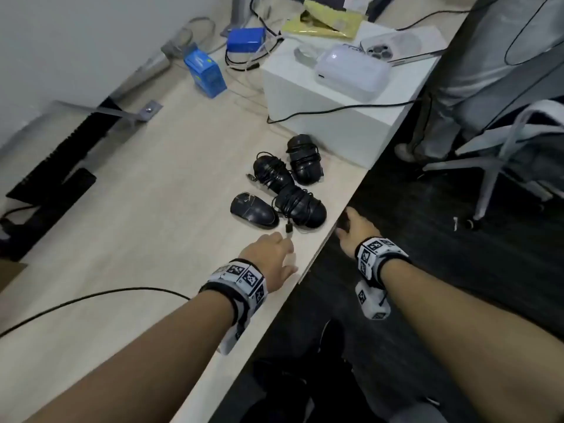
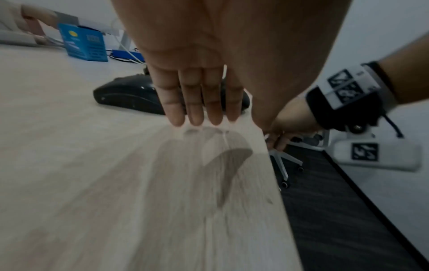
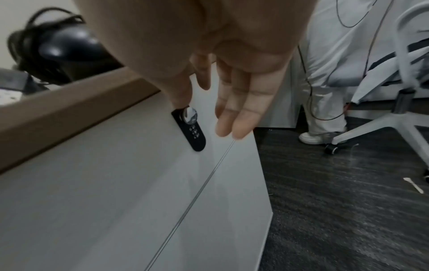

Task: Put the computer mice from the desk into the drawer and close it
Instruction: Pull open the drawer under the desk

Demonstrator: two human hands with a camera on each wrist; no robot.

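Four black computer mice (image 1: 282,186), most wrapped in their cords, lie clustered on the surface (image 1: 146,190) near its front edge, just in front of a white box (image 1: 345,96). Left hand (image 1: 271,254) hovers just short of the mice, fingers (image 2: 197,102) straight and together, holding nothing. Right hand (image 1: 355,230) is below the edge at the closed drawer (image 3: 116,174), thumb at its black lock (image 3: 191,126), fingers (image 3: 241,110) loosely extended.
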